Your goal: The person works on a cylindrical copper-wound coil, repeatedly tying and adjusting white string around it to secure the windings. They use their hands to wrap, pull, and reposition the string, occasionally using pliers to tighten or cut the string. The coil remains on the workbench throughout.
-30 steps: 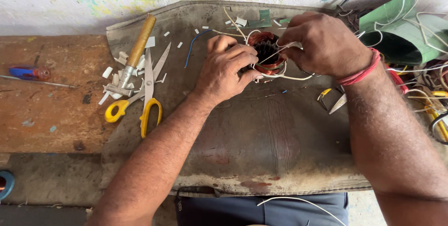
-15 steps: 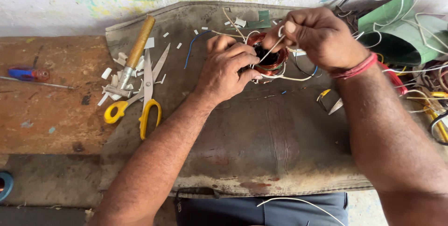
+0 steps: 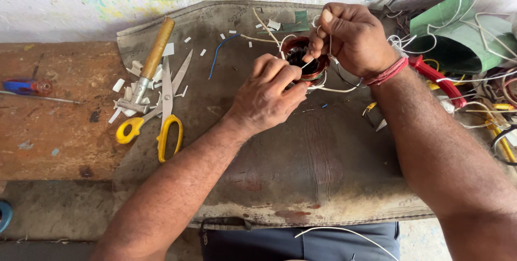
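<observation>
A small round coil of copper-red wire with a dark centre (image 3: 316, 66) lies on a worn brown mat (image 3: 301, 175). My left hand (image 3: 267, 93) presses on its near side and grips it. My right hand (image 3: 353, 36) is raised just above and behind the coil, pinching a thin white string (image 3: 329, 39) that runs down to it. White strands (image 3: 334, 89) trail from the coil to the right. A red band circles my right wrist.
Yellow-handled scissors (image 3: 161, 111) and a wooden-handled hammer (image 3: 151, 63) lie on the mat's left among white scraps. A blue screwdriver (image 3: 22, 86) rests on the wooden bench (image 3: 48, 131). Green sheets (image 3: 458, 29), red-handled pliers (image 3: 437, 79) and tangled wires crowd the right.
My right hand has lifted off the coil, moving up and away while drawing the white string taut. My left hand stays on the coil.
</observation>
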